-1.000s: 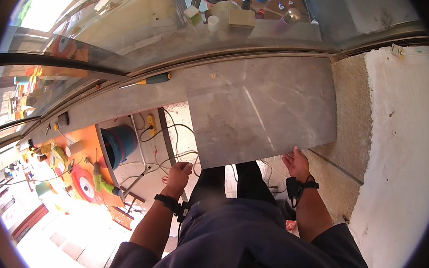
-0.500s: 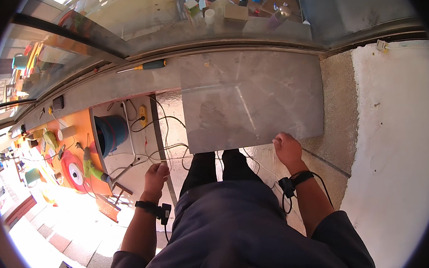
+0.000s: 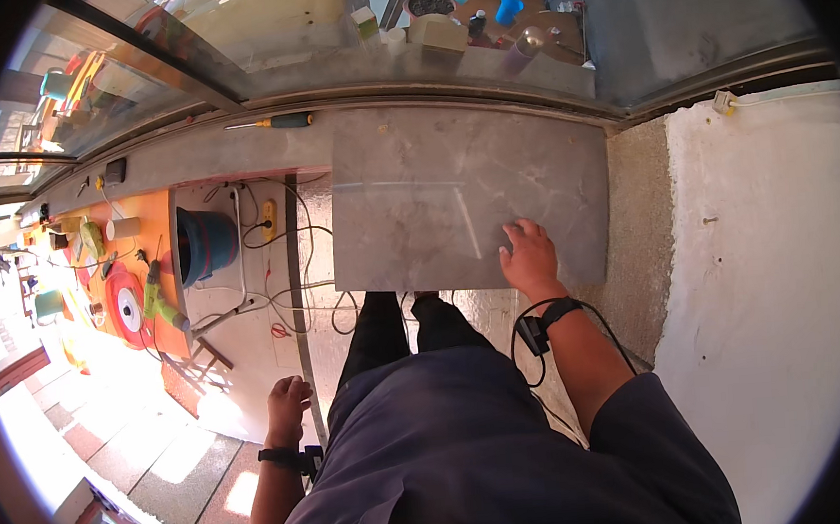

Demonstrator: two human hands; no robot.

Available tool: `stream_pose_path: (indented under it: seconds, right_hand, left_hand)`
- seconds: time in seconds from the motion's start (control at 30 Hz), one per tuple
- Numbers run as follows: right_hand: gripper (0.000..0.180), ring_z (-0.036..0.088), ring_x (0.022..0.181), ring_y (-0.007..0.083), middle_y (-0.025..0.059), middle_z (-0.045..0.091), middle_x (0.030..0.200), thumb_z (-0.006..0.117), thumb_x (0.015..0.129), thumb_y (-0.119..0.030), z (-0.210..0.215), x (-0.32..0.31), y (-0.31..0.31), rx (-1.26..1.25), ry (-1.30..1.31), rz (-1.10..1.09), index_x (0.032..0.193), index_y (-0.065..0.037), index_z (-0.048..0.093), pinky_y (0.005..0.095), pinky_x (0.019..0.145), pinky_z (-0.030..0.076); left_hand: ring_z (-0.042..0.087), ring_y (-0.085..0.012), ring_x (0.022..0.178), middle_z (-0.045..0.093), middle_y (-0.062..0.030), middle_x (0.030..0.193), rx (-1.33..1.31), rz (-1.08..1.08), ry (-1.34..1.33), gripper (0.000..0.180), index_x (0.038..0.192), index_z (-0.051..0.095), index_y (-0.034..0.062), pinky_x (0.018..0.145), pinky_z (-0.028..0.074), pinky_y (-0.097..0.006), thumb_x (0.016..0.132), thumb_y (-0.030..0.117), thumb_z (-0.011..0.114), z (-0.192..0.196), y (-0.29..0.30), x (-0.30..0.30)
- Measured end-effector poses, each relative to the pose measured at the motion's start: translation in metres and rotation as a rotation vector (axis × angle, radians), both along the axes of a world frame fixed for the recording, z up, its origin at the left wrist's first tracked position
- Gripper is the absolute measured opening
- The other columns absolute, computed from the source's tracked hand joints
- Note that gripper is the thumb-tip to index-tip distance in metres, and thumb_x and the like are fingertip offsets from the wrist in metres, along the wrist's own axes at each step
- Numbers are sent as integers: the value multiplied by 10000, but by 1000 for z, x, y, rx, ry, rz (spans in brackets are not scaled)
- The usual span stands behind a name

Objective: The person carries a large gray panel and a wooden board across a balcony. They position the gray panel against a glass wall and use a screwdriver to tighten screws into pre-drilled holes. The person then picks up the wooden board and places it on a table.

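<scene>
A grey marbled slab (image 3: 408, 234) lies flat before me, its near edge just beyond my legs. Over its near right part is my right hand (image 3: 530, 259), fingers stretched out and apart, holding nothing; whether the fingertips touch the surface I cannot tell. My left hand (image 3: 289, 407) hangs low at my left side, its fingers loosely curled with nothing in them, away from the slab. Both wrists wear black straps with small dark devices; a cable runs from the right one. A screwdriver (image 3: 279, 122) with a dark, orange-marked handle lies on the ledge beyond the slab's left corner.
On the left, an orange board (image 3: 158, 204) carries a green power tool (image 3: 157, 305) and a red disc (image 3: 126, 302). Beside it are a blue bucket (image 3: 212, 241), a yellow power strip (image 3: 269, 219) and loose cables. Window glass borders the far side; a white wall (image 3: 750, 239) stands right.
My right hand has moved left and forward from the slab's near edge to over its surface, fingers opening out. My left hand has dropped back toward my body. The view has shifted slightly.
</scene>
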State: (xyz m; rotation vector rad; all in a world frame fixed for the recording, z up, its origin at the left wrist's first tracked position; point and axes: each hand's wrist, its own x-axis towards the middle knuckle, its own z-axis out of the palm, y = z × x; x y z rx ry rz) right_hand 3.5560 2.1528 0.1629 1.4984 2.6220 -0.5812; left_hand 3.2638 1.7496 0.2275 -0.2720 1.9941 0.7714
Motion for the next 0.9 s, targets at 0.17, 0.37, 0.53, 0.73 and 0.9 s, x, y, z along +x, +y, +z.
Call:
stream_pose_path:
  seconds: [0.17, 0.37, 0.53, 0.73, 0.9]
  right_hand:
    - [385, 519, 1134, 313, 107, 550, 1211, 680, 799, -206, 6, 0, 2, -22, -23, 123, 1164, -95, 632, 429, 947, 452]
    - [318, 586, 1057, 335, 151, 612, 1129, 583, 844, -287, 29, -35, -46, -428, 18, 431, 1087, -95, 655, 435, 908, 471]
    - [328, 628, 969, 345, 148, 660, 1030, 595, 827, -322, 22, -63, -95, -651, 10, 728, 1052, -97, 674, 446, 862, 499]
    - [339, 645, 941, 322, 131, 681, 1008, 628, 819, -339, 10, -67, -112, -680, -148, 761, 1047, -92, 675, 431, 811, 511]
    - [355, 652, 903, 335, 133, 695, 944, 646, 808, -357, -2, -88, -132, -654, -308, 770, 1037, -88, 681, 417, 802, 517]
  left_hand:
    - [642, -157, 812, 668, -84, 916, 20, 100, 6, 312, 1100, 591, -23, 674, 503, -273, 940, 245, 569, 12, -6, 14]
    - [648, -185, 859, 670, -96, 955, 32, 164, 30, 328, 1112, 587, 3, 729, 506, -309, 945, 285, 569, 24, -34, 33]
    - [648, -160, 815, 669, -87, 932, 68, 272, 20, 301, 1089, 585, -12, 671, 507, -271, 948, 254, 572, 28, -62, 46]
    - [659, -171, 824, 671, -97, 939, 97, 355, 3, 317, 1100, 583, -16, 668, 513, -273, 947, 262, 577, 18, -106, 63]
    - [664, -176, 825, 672, -106, 947, 139, 492, -15, 325, 1115, 584, -22, 674, 516, -275, 950, 258, 579, 7, -167, 72]
